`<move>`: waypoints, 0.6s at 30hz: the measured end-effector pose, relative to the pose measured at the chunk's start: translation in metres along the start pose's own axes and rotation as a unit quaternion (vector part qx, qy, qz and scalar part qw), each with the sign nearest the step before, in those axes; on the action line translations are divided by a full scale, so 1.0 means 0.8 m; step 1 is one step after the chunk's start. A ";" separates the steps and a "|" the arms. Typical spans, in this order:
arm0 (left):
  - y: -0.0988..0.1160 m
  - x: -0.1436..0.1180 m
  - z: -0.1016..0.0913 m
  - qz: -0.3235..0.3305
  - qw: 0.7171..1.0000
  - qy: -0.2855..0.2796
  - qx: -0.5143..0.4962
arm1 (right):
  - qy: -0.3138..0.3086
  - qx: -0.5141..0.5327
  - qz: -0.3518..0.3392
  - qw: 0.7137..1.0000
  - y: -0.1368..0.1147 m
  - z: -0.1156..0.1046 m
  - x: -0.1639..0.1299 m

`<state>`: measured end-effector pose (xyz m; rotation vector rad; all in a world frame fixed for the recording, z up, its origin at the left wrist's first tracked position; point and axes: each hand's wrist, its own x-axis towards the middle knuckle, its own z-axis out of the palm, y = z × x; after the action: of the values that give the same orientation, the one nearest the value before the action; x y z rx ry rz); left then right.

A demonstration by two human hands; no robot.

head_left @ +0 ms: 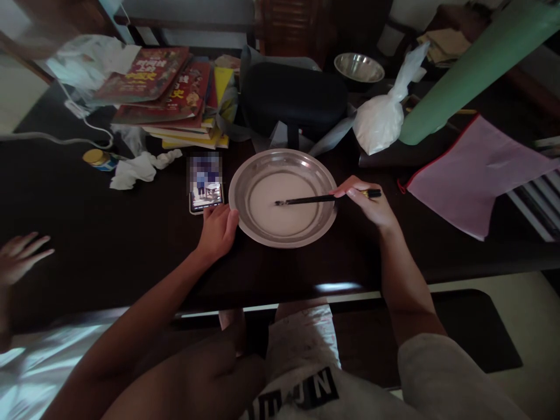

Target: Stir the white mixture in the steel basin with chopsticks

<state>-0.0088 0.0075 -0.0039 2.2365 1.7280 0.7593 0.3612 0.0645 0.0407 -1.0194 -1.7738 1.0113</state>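
A round metal basin (pixel 326 219) stands on the dark table in front of me, with cloudy whitish liquid in it. My right hand (pixel 365 201), at the basin's right rim, is closed around a thin black paintbrush (pixel 308 199). The brush lies low across the basin, its dark tip at the liquid near the middle. My left hand (pixel 217 232) rests on the table, fingers extended at the lower edge of a phone (pixel 206 197). Its thumb is against the basin's left rim. The phone lies flat with its screen lit, partly pixelated.
Behind the basin sit a black case (pixel 293 93), stacked books (pixel 166 108), a tied white bag (pixel 380 122) and a small metal bowl (pixel 359 67). Crumpled tissue (pixel 135 170) and a yellow-lidded jar (pixel 98 158) lie left. A pink pouch (pixel 468 175) is right. Another person's hand (pixel 21 256) is far left.
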 end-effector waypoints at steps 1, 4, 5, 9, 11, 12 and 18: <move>0.000 0.000 0.000 0.000 1.000 0.001 0.001 | 0.020 0.002 -0.004 1.000 0.000 -0.001 0.000; 0.000 0.000 0.000 -0.002 1.000 0.000 0.001 | 0.073 0.019 -0.011 0.997 0.004 -0.003 0.000; 0.000 0.000 0.000 -0.003 1.000 0.000 -0.001 | 0.069 0.024 -0.011 0.997 0.004 -0.003 -0.001; 0.000 0.000 0.000 -0.006 1.000 0.000 -0.007 | 0.000 0.009 -0.001 1.000 0.002 0.000 0.000; 0.000 0.000 0.000 -0.008 1.000 0.001 -0.006 | 0.009 0.003 -0.001 1.000 0.001 0.000 0.000; 0.000 0.000 0.000 -0.008 1.000 0.001 -0.005 | 0.029 0.006 -0.001 1.000 0.001 -0.001 0.000; -0.001 0.000 0.000 -0.007 1.000 0.001 -0.010 | 0.028 0.020 0.001 0.999 0.003 -0.001 -0.001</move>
<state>-0.0092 0.0077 -0.0044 2.2091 1.7274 0.7715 0.3630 0.0650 0.0385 -1.0143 -1.7006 1.0059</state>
